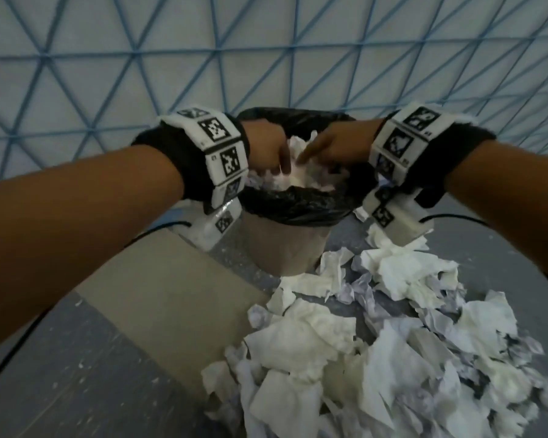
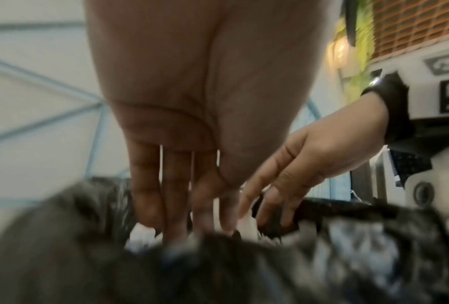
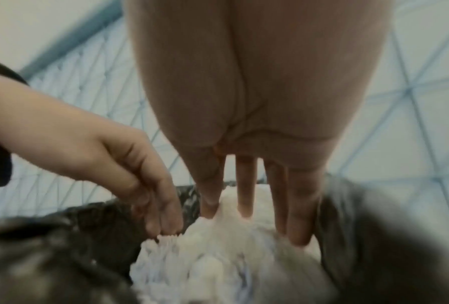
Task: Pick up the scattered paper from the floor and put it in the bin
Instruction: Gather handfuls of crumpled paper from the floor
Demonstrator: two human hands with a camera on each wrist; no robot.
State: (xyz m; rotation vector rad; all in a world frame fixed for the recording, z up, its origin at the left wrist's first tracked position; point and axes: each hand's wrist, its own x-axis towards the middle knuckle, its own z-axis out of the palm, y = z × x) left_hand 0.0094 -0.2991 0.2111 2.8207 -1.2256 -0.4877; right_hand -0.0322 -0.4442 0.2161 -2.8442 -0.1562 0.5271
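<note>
A tan bin (image 1: 285,248) lined with a black bag (image 1: 298,203) stands at the middle of the head view, filled with crumpled white paper (image 1: 301,177). Both hands reach into its mouth. My left hand (image 1: 271,150) points its straight fingers (image 2: 176,197) down onto the paper. My right hand (image 1: 329,147) does the same, its straight fingers (image 3: 245,191) pressing the white heap (image 3: 218,257). Neither hand grips anything. A large pile of scattered paper (image 1: 377,343) lies on the floor in front of the bin.
A flat sheet of brown cardboard (image 1: 159,289) lies on the grey floor (image 1: 60,374) left of the pile. A white wall with a blue triangle grid (image 1: 266,52) rises behind the bin. Black cables (image 1: 10,352) trail from both wrists.
</note>
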